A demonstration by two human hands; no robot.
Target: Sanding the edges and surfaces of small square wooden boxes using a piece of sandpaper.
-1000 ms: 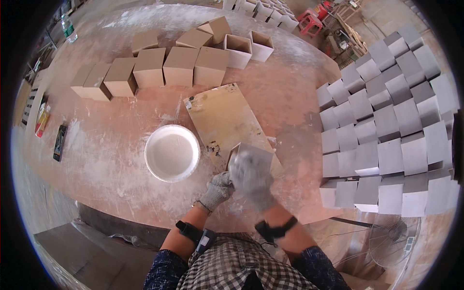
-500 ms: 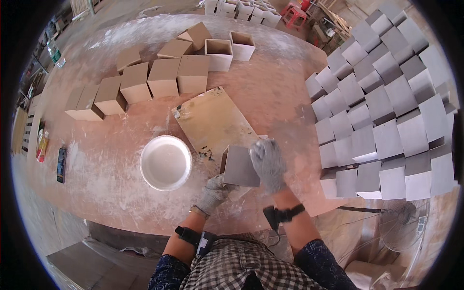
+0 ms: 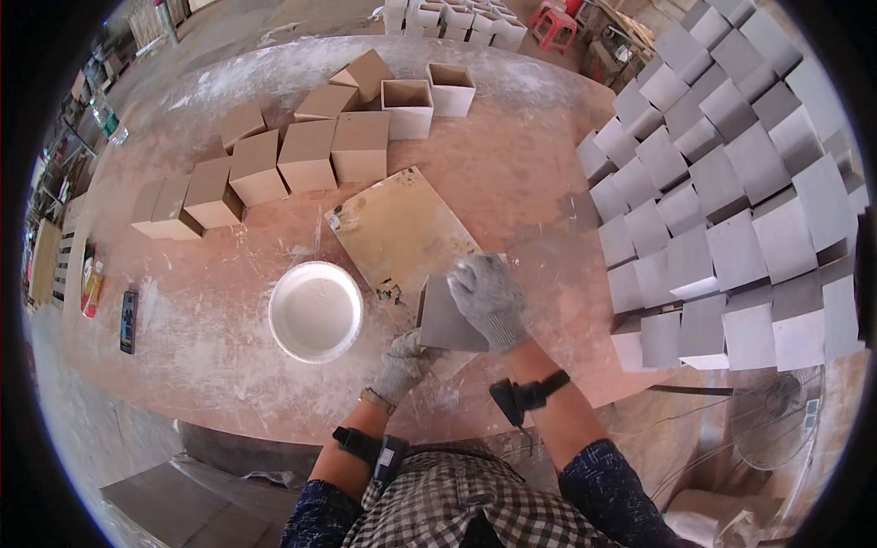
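a grey square slab (image 3: pixel 445 318) stands tilted on the table edge, just right of the white bowl.

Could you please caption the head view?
Gloved hands hold a grey box beside a white bowl.

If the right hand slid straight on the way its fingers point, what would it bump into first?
Probably the tan flat board: the right hand, resting on a grey square block, points up-left across it. Depth is hard to judge.
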